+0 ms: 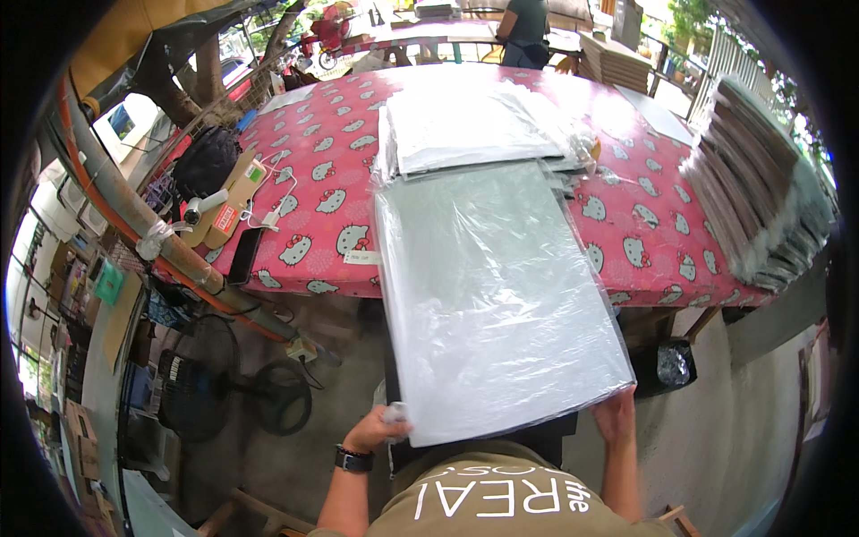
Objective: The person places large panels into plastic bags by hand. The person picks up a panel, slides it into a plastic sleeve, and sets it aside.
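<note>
A large flat white sheet in a clear plastic sleeve (pixel 501 295) reaches from the table over its near edge toward my body. My left hand (pixel 379 430), with a dark watch on the wrist, is closed at its near left corner, where some whitish plastic bunches at the fingertips. At the near right corner, my right hand (pixel 616 413) grips the edge from below, its fingers partly hidden under the sleeve. The far end of the sleeve lies against a pile of similar plastic-wrapped white sheets (pixel 474 125) on the table.
A pink cartoon-print cloth covers the table (pixel 313 210). A tall stack of plastic-wrapped boards (pixel 756 179) leans at the right. On the left are a black bag (pixel 208 163), a cardboard box (pixel 219 215), a phone (pixel 243 258) and a metal post. A black fan (pixel 201 380) stands below; a person (pixel 523 31) is beyond.
</note>
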